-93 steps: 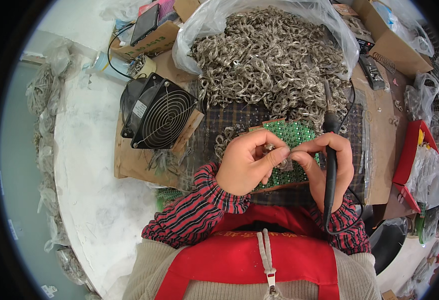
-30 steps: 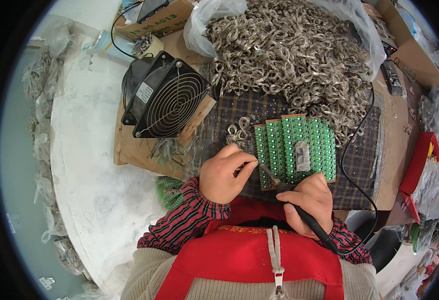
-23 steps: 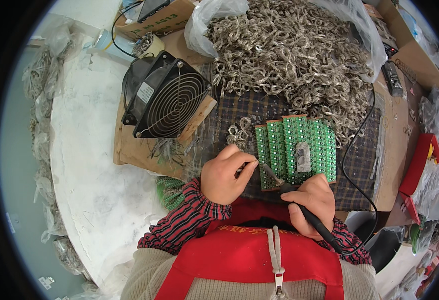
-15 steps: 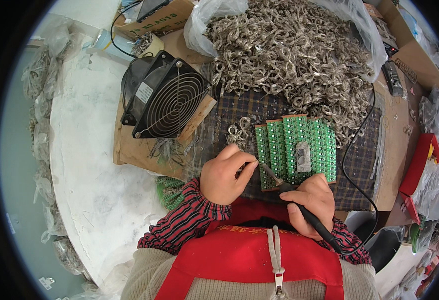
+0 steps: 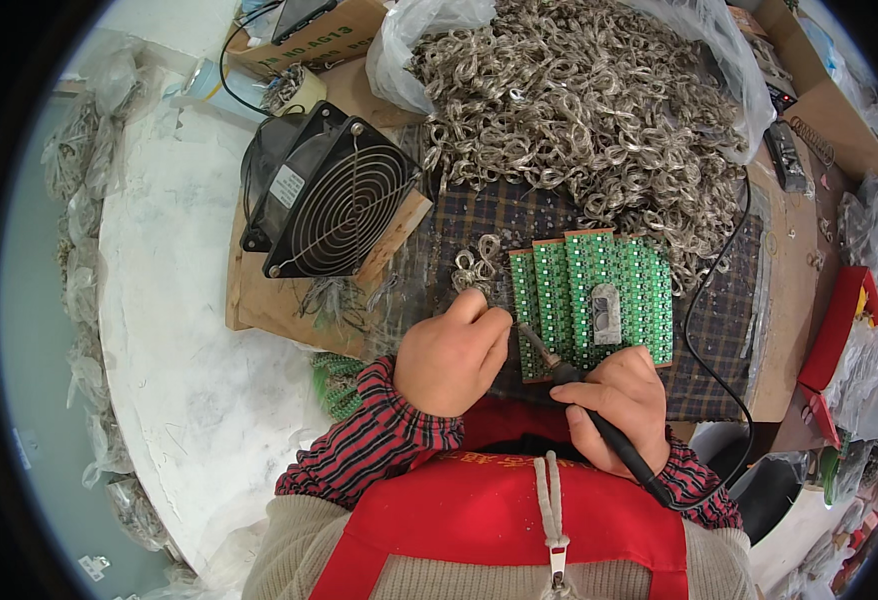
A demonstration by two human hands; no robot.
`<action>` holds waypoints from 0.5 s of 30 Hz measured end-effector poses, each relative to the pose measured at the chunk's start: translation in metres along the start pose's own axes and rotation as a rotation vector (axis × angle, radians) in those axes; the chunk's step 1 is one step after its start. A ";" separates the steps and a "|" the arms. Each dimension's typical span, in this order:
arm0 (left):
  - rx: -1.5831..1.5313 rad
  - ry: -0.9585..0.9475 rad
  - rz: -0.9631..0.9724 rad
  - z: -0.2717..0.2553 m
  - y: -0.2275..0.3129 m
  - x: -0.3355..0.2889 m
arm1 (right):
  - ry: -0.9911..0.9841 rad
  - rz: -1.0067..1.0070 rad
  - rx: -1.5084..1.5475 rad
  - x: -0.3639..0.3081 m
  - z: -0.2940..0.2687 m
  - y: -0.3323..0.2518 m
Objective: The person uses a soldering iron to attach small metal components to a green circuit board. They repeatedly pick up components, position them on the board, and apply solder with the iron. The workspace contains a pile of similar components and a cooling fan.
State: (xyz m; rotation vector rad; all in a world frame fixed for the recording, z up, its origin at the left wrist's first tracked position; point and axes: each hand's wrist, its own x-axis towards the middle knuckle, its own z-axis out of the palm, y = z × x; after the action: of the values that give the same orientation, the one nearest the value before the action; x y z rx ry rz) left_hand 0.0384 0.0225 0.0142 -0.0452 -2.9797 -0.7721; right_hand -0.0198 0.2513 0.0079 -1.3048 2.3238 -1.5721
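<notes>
My right hand is closed round the black handle of a soldering iron. The iron's tip points up and left, over the left edge of several overlapping green circuit boards. A small grey metal block lies on top of the boards. My left hand is pinched at the boards' left edge, close to the iron's tip. What its fingertips hold is too small to make out. Just above that hand, a few loose coiled wire bundles rest on the checked cloth.
A big heap of coiled wire bundles in a clear plastic bag fills the back. A black fan stands at the left on a wooden board. The iron's black cord curves along the right side. A red box sits far right.
My left hand has rolled slightly, its fingers now more closed and its back turned up more. The right hand and iron have shifted a little left. The boards stay in place.
</notes>
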 end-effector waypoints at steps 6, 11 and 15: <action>0.009 -0.071 -0.039 -0.003 0.001 0.001 | 0.052 0.002 0.061 -0.002 0.001 0.002; 0.028 -0.004 -0.003 -0.004 0.002 0.003 | 0.048 0.008 0.061 -0.002 0.001 0.002; -0.012 0.117 -0.009 -0.008 0.001 0.005 | 0.053 0.010 0.058 -0.002 0.001 0.003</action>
State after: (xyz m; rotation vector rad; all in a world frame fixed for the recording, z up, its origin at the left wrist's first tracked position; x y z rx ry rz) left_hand 0.0336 0.0191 0.0222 0.0120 -2.8669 -0.7657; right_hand -0.0197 0.2518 0.0046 -1.2525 2.2921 -1.6786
